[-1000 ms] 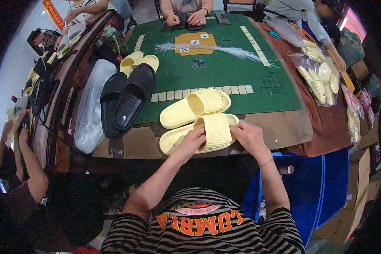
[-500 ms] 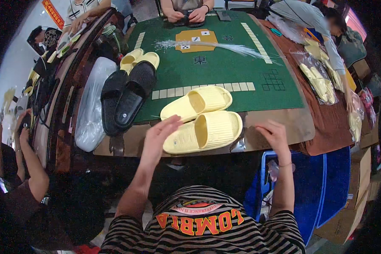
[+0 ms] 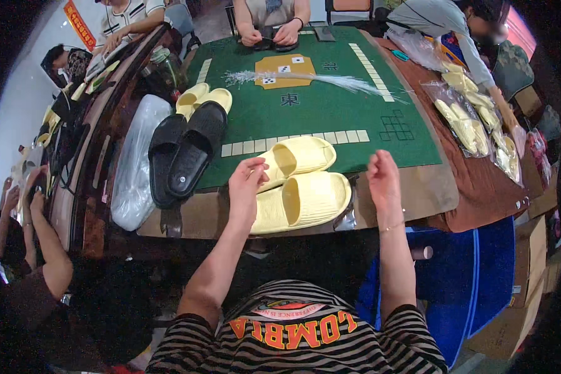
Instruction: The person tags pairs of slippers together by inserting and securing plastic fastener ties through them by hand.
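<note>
A pair of pale yellow slide slippers (image 3: 318, 198) lies side by side at the table's near edge, toes to the right. Over their heel ends is my left hand (image 3: 248, 182), its fingers loosely bent and apart, with nothing visible in them; it hides part of the footbeds. My right hand (image 3: 385, 177) is raised just right of the toes, clear of the slippers. Its fingers are bent together, and whatever they may hold is hidden. To the left, a black pair of slippers (image 3: 196, 146) rests against a smaller yellow pair (image 3: 213, 98).
A bundle of thin clear plastic strands (image 3: 330, 81) lies across the green mat (image 3: 349, 112). A wrapped plastic roll (image 3: 137, 162) sits left. Bagged yellow slippers (image 3: 464, 124) lie on a brown cloth (image 3: 424, 81). Below right stands a blue bin (image 3: 442, 274). Other people work around the table.
My left hand has shifted slightly right, and its fingers have gone from stretched to bent. My right hand has risen and moved a little left and away from me. The slippers stay put.
</note>
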`<state>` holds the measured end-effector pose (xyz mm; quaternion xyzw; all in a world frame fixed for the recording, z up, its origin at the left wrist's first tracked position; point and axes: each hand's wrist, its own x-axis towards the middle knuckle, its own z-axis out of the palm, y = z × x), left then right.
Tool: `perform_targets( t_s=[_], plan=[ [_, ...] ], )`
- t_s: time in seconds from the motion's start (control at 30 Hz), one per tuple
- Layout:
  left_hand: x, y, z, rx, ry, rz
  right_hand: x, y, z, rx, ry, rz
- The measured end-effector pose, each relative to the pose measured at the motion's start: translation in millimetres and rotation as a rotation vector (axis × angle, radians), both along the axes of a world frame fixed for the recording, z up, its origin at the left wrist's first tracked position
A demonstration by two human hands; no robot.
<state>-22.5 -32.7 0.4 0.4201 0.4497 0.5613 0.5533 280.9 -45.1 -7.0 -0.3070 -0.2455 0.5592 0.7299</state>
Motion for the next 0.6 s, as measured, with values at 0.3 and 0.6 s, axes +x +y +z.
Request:
perform_targets(
  t_s=[0.3, 0.6],
  plan=[
    [10.5, 19.6, 6.7, 0.264, 0.848, -0.048, -37.8, 41.4, 1.0, -0.112, -0.721, 0.177],
    [-10.6, -9.8, 3.8, 0.538, 1.085, 0.010, -38.2, 46.8, -9.6, -0.116, -0.776, 0.194]
  ],
)
